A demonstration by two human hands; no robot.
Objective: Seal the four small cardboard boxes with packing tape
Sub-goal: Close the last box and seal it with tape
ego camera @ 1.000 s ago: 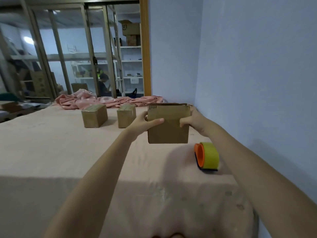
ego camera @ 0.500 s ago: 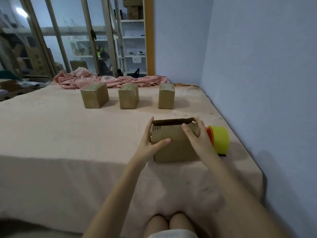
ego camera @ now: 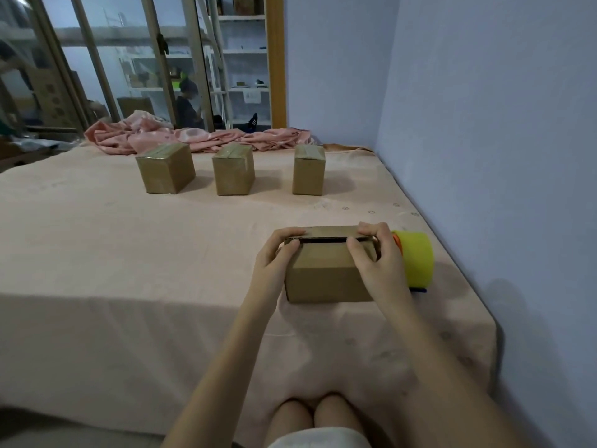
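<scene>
No readable writing on any carton; left hand (ego camera: 274, 260) and right hand (ego camera: 376, 257) both grasp the near box (ego camera: 326, 273) on the cloth (ego camera: 161, 253), thumbs pressing its flaps, a dark slit between; tape roll (ego camera: 416, 257) just right of the right hand; three boxes (ego camera: 233, 169) well beyond

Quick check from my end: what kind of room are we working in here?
Probably a small packing or stockroom area. Glass sliding doors open onto metal shelving holding goods, and cardboard boxes are stacked at the left. The work surface is draped in pink cloth.
</scene>
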